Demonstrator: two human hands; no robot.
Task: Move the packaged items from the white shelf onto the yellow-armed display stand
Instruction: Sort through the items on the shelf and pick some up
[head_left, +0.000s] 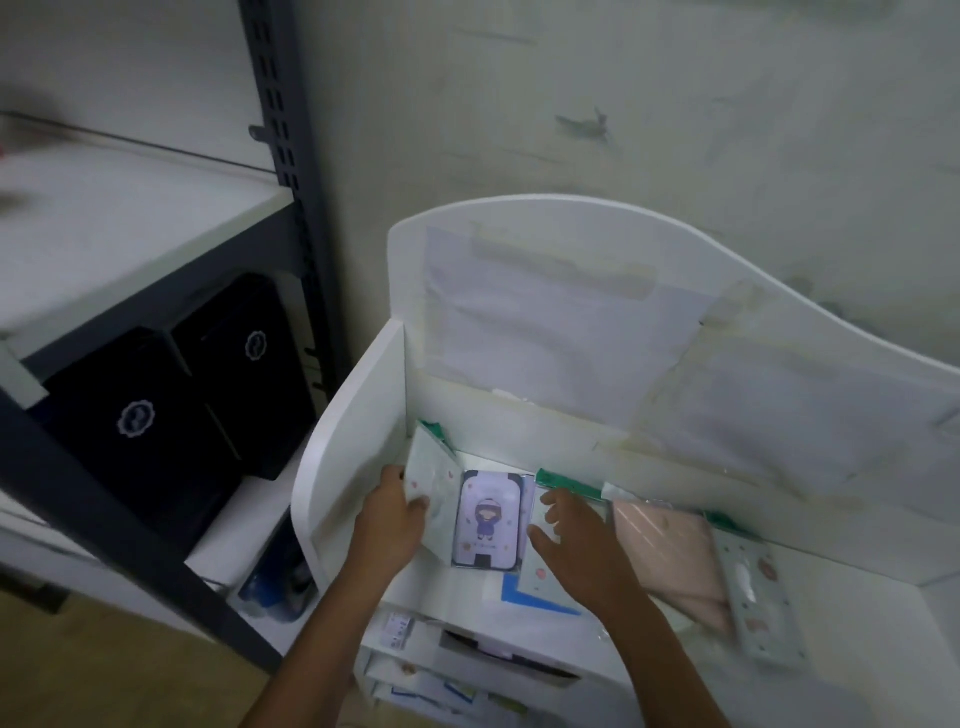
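Observation:
On the white shelf lie several packaged items. My left hand grips a pale green packet at the shelf's left end and tilts it up against the side panel. Beside it lies a clear packet with a lilac cartoon-girl card. My right hand hovers with spread fingers over another pale packet with a green top strip; I cannot tell whether it touches. Further right lie a pink packet and a spotted pale green packet. The yellow-armed display stand is out of view.
The shelf has a tall curved back panel with taped paper sheets. Lower tiers hold more packets. To the left stands a dark metal rack with black boxes under a white board.

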